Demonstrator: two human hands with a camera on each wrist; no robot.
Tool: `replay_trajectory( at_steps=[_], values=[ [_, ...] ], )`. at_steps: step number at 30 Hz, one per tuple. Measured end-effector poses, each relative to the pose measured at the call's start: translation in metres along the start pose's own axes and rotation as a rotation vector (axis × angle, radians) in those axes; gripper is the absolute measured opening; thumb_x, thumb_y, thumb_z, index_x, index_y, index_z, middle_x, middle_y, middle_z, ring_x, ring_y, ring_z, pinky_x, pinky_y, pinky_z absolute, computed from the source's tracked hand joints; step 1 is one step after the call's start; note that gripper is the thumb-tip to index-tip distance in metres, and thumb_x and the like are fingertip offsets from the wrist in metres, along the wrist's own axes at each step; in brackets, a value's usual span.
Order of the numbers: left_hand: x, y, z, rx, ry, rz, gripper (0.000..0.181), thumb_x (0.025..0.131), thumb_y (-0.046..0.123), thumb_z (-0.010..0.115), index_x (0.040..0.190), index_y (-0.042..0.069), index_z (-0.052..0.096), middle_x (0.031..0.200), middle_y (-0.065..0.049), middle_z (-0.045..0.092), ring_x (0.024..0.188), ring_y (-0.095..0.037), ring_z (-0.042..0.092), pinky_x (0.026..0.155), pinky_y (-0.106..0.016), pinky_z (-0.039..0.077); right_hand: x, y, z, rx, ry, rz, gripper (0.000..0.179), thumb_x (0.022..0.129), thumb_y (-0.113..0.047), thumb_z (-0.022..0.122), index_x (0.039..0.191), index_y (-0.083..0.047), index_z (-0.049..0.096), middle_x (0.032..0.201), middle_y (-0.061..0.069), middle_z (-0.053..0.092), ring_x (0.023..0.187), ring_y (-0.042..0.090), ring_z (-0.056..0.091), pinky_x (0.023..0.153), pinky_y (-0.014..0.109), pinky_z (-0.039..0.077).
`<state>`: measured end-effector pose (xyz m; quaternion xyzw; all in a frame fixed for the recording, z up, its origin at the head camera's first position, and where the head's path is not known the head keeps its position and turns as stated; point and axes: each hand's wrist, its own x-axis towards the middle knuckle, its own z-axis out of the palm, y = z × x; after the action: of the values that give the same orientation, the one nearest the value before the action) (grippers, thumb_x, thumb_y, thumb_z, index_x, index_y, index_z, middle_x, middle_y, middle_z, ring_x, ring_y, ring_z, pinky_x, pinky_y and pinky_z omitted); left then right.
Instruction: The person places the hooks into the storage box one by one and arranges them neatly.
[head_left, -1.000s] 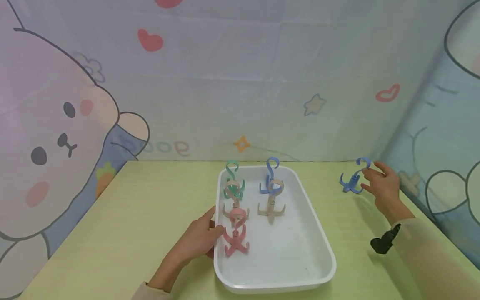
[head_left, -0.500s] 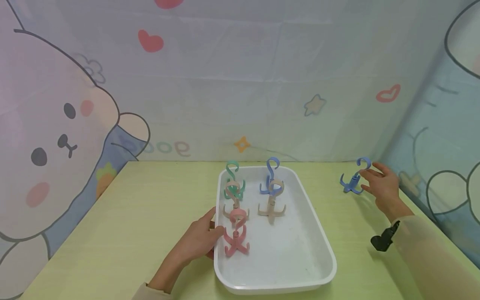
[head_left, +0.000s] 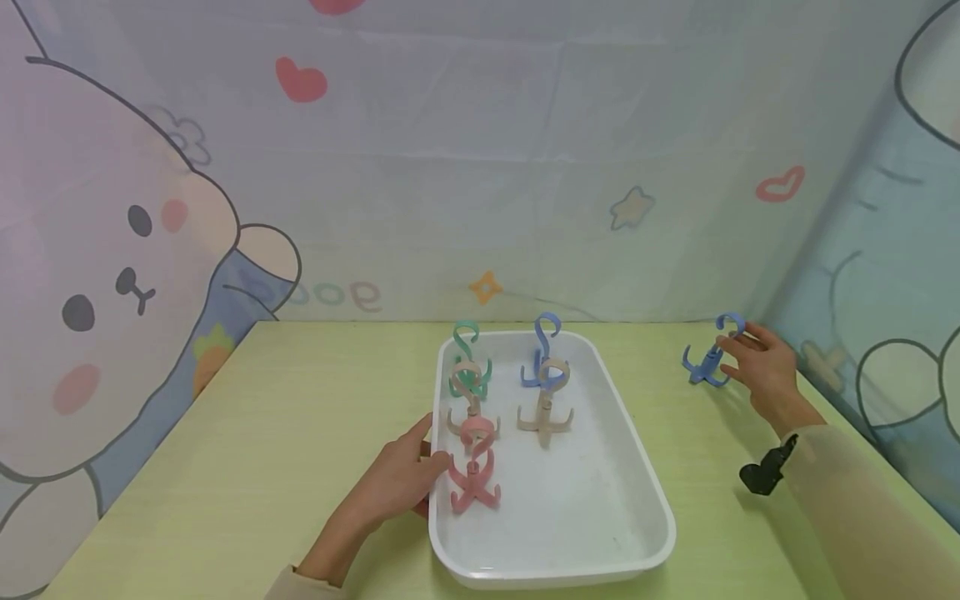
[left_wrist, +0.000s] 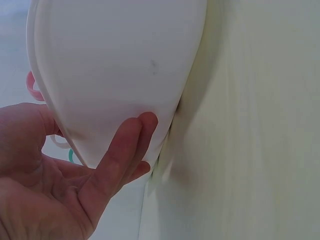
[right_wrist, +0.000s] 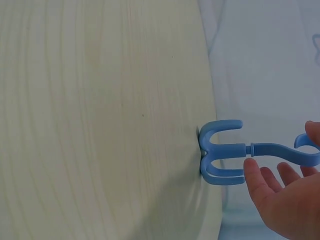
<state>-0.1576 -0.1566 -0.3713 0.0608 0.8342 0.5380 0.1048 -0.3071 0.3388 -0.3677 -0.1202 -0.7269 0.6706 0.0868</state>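
My left hand (head_left: pixel 397 475) grips the left wall of a white plastic tray (head_left: pixel 577 517), the thumb over the rim and the fingers against the outer side (left_wrist: pixel 125 65). Standing in the tray are swivel claw hooks: green (head_left: pixel 467 379), beige (head_left: pixel 472 421) and pink (head_left: pixel 474 482) along the left side. Right of these come a blue one (head_left: pixel 542 367) and another beige one (head_left: pixel 545 417). At the far right my right hand (head_left: pixel 765 371) holds another blue claw hook (right_wrist: pixel 227 150) by its curved top; its prongs are down at the table. Fingers cover part of its stem.
The light wooden table (head_left: pixel 300 433) ends at a printed cloth backdrop (head_left: pixel 450 183) behind and on the right. The blue hook outside the tray stands near the table's back right corner. A black device (head_left: pixel 768 471) sits at the right wrist.
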Motion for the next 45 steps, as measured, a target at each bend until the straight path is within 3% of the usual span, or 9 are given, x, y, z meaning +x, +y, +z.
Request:
replay_trajectory(
  at_steps=[6,11,14,19,25,32,37,42,45],
  values=[
    [0.0,0.001,0.0,0.002,0.0,0.008,0.066,0.101,0.016,0.057,0.163,0.012,0.036,0.114,-0.021,0.069,0.068,-0.023,0.075,0.056,-0.04,0.066,0.003,-0.001,-0.001,0.029,-0.02,-0.008,0.087,0.1,-0.028,0.072,0.169,-0.011,0.023,0.112,-0.017,0.055,0.112,0.001,0.061,0.075,0.014,0.062],
    [-0.001,0.001,0.001,0.004,0.001,0.007,0.065,0.1,0.016,0.057,0.163,0.013,0.037,0.114,-0.021,0.068,0.068,-0.023,0.075,0.056,-0.04,0.066,0.008,0.001,-0.003,0.052,-0.049,-0.029,0.052,0.099,-0.026,0.074,0.146,-0.016,0.053,0.1,-0.022,0.063,0.09,-0.007,0.06,0.071,0.014,0.061],
    [0.0,0.001,0.001,0.013,0.003,0.005,0.066,0.1,0.016,0.057,0.163,0.012,0.036,0.114,-0.021,0.068,0.067,-0.022,0.074,0.056,-0.039,0.066,0.011,0.003,-0.004,0.047,-0.062,-0.038,0.044,0.099,-0.026,0.074,0.139,-0.018,0.058,0.098,-0.024,0.064,0.088,-0.008,0.061,0.071,0.014,0.061],
    [0.0,0.0,0.002,0.009,0.001,0.007,0.067,0.101,0.015,0.057,0.164,0.011,0.035,0.115,-0.021,0.068,0.066,-0.023,0.075,0.055,-0.04,0.066,0.014,0.001,-0.004,0.051,-0.058,-0.023,0.068,0.099,-0.03,0.074,0.157,-0.008,0.046,0.097,-0.025,0.063,0.093,-0.005,0.061,0.072,0.015,0.062],
    [0.001,-0.002,0.002,-0.004,-0.008,0.015,0.067,0.101,0.016,0.057,0.163,0.011,0.035,0.114,-0.021,0.069,0.066,-0.024,0.075,0.055,-0.04,0.066,0.015,-0.002,-0.003,0.112,-0.035,-0.005,0.082,0.1,-0.028,0.072,0.163,0.003,0.03,0.088,-0.026,0.065,0.082,-0.006,0.068,0.067,0.016,0.062],
    [0.001,-0.002,0.002,-0.001,-0.01,0.014,0.067,0.101,0.016,0.057,0.163,0.012,0.035,0.115,-0.021,0.069,0.066,-0.024,0.075,0.055,-0.04,0.066,0.012,-0.002,-0.004,0.206,-0.043,-0.012,0.073,0.098,-0.025,0.074,0.158,-0.001,0.041,0.086,-0.019,0.075,0.081,-0.001,0.073,0.069,0.018,0.064],
    [-0.001,-0.001,0.0,-0.004,-0.008,0.014,0.066,0.101,0.016,0.056,0.163,0.011,0.035,0.114,-0.021,0.07,0.067,-0.024,0.076,0.056,-0.04,0.066,0.007,-0.004,-0.003,0.302,-0.114,-0.043,0.08,0.099,-0.02,0.073,0.163,0.003,0.03,0.09,-0.014,0.079,0.084,0.002,0.077,0.073,0.02,0.065],
    [-0.002,0.0,-0.001,0.0,-0.006,0.016,0.065,0.101,0.015,0.056,0.162,0.011,0.036,0.114,-0.021,0.07,0.067,-0.023,0.076,0.056,-0.04,0.066,0.0,-0.007,-0.003,0.453,-0.209,-0.069,0.032,0.1,-0.012,0.07,0.132,-0.011,0.069,0.097,-0.005,0.081,0.089,0.011,0.08,0.077,0.026,0.067],
    [-0.002,0.001,-0.001,-0.001,-0.002,0.013,0.065,0.101,0.015,0.056,0.163,0.012,0.036,0.114,-0.021,0.07,0.067,-0.023,0.075,0.056,-0.04,0.066,-0.004,-0.01,-0.003,0.518,-0.275,-0.082,0.015,0.102,-0.01,0.066,0.111,-0.013,0.077,0.099,0.0,0.081,0.093,0.017,0.081,0.08,0.031,0.068]
  ],
)
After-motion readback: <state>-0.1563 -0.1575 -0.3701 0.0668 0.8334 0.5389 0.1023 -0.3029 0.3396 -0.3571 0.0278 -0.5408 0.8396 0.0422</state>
